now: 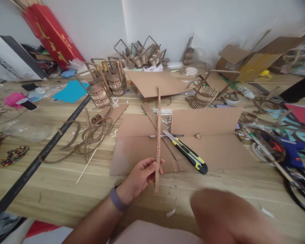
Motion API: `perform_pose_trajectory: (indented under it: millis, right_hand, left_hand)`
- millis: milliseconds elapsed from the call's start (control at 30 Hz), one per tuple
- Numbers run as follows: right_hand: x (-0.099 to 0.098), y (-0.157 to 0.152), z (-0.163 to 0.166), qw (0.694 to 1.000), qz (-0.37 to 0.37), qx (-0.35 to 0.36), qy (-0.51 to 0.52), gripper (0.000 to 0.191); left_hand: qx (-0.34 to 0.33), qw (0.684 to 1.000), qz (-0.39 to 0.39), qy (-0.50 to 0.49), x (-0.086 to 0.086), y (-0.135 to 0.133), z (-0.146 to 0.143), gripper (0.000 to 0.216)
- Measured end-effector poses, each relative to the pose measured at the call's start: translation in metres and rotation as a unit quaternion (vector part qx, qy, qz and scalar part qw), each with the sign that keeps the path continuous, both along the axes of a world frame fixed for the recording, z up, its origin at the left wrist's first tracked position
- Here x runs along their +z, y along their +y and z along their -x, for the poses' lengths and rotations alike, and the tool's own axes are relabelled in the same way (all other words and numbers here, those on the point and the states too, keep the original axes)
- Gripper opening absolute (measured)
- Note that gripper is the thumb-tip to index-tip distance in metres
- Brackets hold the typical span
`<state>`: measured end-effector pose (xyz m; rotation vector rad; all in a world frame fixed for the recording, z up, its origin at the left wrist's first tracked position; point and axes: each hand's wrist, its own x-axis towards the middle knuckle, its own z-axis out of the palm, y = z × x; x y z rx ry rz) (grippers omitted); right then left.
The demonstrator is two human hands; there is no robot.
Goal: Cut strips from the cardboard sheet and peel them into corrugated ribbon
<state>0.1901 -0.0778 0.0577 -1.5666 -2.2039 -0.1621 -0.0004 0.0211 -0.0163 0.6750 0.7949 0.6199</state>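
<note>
My left hand (141,177) is closed around the lower end of a long, narrow cardboard strip (158,128) with printed letters, holding it pointing away from me over a flat cardboard sheet (218,149) on the floor. A purple band sits on that wrist. My right hand (226,217) is low and close to the camera, smeared by motion, and its fingers do not show. A yellow-and-black utility knife (189,154) lies with its blade out on the cardboard, just right of the strip. A thin pen or rod (165,136) lies across the sheet behind the blade.
Coiled cardboard strips (91,137) and a thin stick (90,159) lie to the left on the wooden floor. Small woven lanterns (101,91) stand at the back by the wall, beside a red box (51,34). Cardboard boxes (246,59) and tangled craft scraps (274,145) fill the right side.
</note>
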Motion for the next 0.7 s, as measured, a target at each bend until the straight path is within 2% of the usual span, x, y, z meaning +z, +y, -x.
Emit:
perform_pose_trajectory:
  millis: [67, 100, 133, 200, 267, 333, 400, 567, 700]
  right_hand:
    - [-0.008, 0.02, 0.01, 0.99, 0.103, 0.015, 0.093, 0.03]
    - [-0.014, 0.027, 0.016, 0.971, 0.175, 0.011, 0.164, 0.026]
    - [-0.021, 0.033, 0.021, 0.938, 0.249, 0.0, 0.24, 0.021]
    - [-0.035, 0.037, 0.03, 0.855, 0.369, -0.027, 0.365, 0.01]
    - [-0.046, 0.036, 0.036, 0.798, 0.419, -0.035, 0.432, 0.009]
    - [-0.053, 0.034, 0.04, 0.766, 0.427, -0.027, 0.479, 0.014]
    - [-0.057, 0.031, 0.043, 0.766, 0.407, -0.02, 0.497, 0.015]
    - [-0.063, 0.03, 0.042, 0.833, 0.303, -0.04, 0.461, 0.007]
    - [-0.068, 0.03, 0.037, 0.852, 0.247, -0.069, 0.456, 0.01]
  left_hand:
    - [0.004, 1.0, 0.0, -0.006, 0.002, 0.0, 0.001, 0.061]
    - [0.007, 1.0, -0.003, -0.005, 0.003, 0.0, 0.0, 0.061]
    - [0.012, 1.0, -0.007, -0.001, 0.003, 0.0, 0.0, 0.061]
    - [0.022, 1.0, -0.015, 0.009, 0.004, -0.001, -0.001, 0.061]
    - [0.028, 0.999, -0.02, 0.019, 0.004, -0.002, -0.003, 0.061]
    - [0.033, 0.999, -0.017, 0.024, 0.002, -0.003, -0.004, 0.06]
    - [0.038, 0.999, -0.014, 0.023, 0.001, -0.003, -0.005, 0.06]
    - [0.012, 1.0, -0.016, -0.004, 0.0, -0.005, -0.003, 0.058]
    - [-0.003, 0.999, -0.031, 0.008, 0.001, -0.007, -0.002, 0.052]
